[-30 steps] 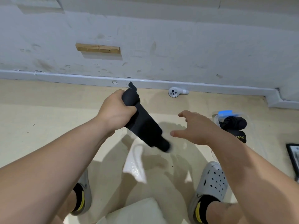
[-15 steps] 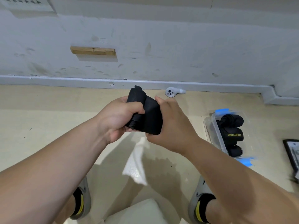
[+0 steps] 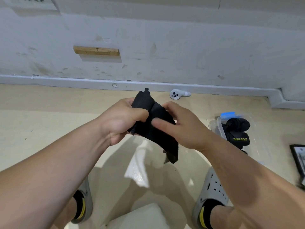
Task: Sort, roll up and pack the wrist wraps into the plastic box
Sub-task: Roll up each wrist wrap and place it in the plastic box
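A black wrist wrap [image 3: 156, 128] is held in the air in front of me, above the floor. My left hand [image 3: 122, 121] grips its rolled upper end in a fist. My right hand [image 3: 183, 126] holds the wrap from the right side, thumb on top and index finger laid across the fabric. The wrap's loose tail hangs down below my right hand. A clear plastic box [image 3: 219, 128] with a blue clip stands on the floor to the right. Inside it lie rolled black wraps [image 3: 237, 131], one marked XUEYING.
A white crumpled cloth [image 3: 140, 166] lies on the beige floor between my feet in grey clogs. A white controller [image 3: 178, 94] rests by the baseboard. A dark framed object [image 3: 298, 159] sits at the right edge. A white cushion [image 3: 142, 217] is below.
My right hand came in from the right and took hold of the wrap. The bundle then loosened, and a tail now hangs down below the hands.
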